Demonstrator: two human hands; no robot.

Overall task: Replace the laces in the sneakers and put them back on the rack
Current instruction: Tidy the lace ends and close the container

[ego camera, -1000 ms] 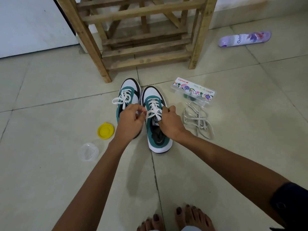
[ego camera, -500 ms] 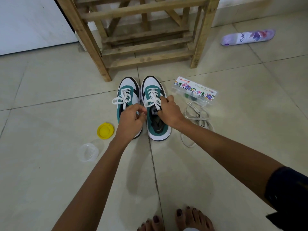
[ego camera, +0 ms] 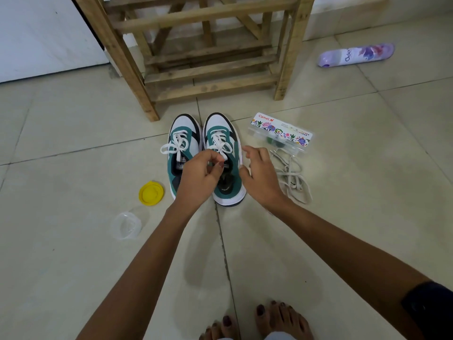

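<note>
Nearest, the left hand (ego camera: 203, 173) pinches the white lace end over the right sneaker (ego camera: 224, 158), while the right hand (ego camera: 257, 173) hovers just beside that shoe with fingers spread and holding nothing. The step looks like finishing this shoe's bow – the left sneaker (ego camera: 182, 153) is already tied (old laces (ego camera: 291, 175) lie on the floor to the right). Both shoes stand side by side, long axes running away, toes toward the wooden rack (ego camera: 203, 69) beyond; next calls for lifting the pair onto it.

Yellow lid (ego camera: 151, 193), clear cup or lid, hard to tell (ego camera: 126, 225), paint box (ego camera: 282, 133), purple spray can (ego camera: 356, 55)
</note>
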